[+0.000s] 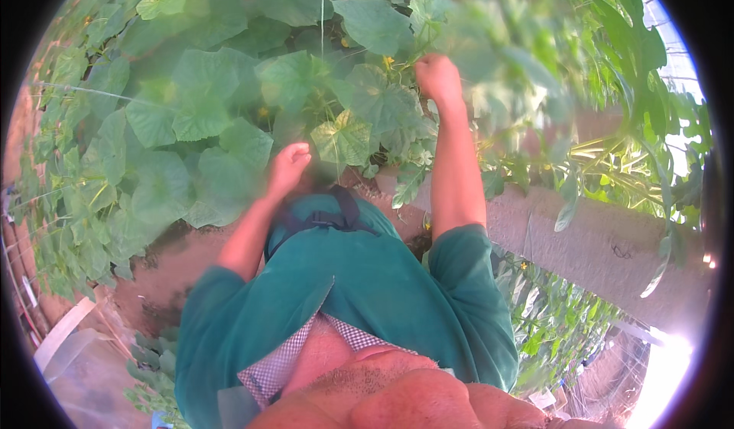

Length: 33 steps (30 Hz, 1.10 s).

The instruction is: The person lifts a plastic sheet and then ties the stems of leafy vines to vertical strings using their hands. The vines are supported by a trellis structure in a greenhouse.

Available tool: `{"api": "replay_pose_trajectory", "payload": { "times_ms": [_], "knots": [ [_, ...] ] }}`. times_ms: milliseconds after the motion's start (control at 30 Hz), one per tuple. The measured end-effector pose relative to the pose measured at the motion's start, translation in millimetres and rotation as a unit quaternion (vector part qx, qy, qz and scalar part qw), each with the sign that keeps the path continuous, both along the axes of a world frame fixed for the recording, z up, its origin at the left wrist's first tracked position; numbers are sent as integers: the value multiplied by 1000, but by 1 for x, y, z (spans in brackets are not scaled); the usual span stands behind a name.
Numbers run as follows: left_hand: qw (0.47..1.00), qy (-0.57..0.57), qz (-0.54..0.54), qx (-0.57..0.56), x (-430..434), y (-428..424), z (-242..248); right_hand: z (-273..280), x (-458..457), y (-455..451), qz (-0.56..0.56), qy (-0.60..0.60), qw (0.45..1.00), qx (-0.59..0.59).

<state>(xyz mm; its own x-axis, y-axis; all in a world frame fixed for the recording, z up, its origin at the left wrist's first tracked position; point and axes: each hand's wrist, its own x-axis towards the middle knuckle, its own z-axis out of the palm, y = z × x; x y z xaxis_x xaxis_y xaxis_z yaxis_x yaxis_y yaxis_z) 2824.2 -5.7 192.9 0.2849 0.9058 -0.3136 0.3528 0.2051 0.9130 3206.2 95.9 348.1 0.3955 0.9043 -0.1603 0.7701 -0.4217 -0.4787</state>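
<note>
My left hand (289,168) hovers in front of my waist with its fingers curled in. Nothing shows in it, and broad cucumber-like leaves (203,113) hang just to its left. Farther forward and to the right, my right hand (438,76) is bent into a fist against a vine stem (421,47). Whether its hidden fingertips pinch the stem cannot be told. Close by its left side is a small yellow flower (388,62). A large green leaf (375,24) spreads above that flower. Between my hands hangs a paler, yellow-veined leaf (342,138).
A pale string (323,16) runs upright through the foliage, and another string (103,92) crosses at left. A grey concrete-like strip (573,228) passes at right, with lobed leaves (631,45) overhanging it. Bare soil (178,262) lies at lower left beside whitish sheeting (71,343).
</note>
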Motion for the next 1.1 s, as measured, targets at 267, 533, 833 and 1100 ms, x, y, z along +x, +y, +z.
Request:
{"api": "replay_pose_trajectory", "payload": {
  "times_ms": [267, 533, 833, 1100],
  "knots": [
    [999, -27, 16, 17, -5, -5, -32, 7, -100, 27, 205, 85, 969, 106],
    [999, -38, 28, -22, -23, -24, -20, -16, -123, 65, 308, -76, 948, -7],
    [997, 1, 41, -66, -40, -38, -6, -19, -135, 54, 315, -20, 949, -20],
    [999, -7, 13, -51, -55, -40, -19, -21, -142, 50, 303, -15, 952, -47]
  ]
}}
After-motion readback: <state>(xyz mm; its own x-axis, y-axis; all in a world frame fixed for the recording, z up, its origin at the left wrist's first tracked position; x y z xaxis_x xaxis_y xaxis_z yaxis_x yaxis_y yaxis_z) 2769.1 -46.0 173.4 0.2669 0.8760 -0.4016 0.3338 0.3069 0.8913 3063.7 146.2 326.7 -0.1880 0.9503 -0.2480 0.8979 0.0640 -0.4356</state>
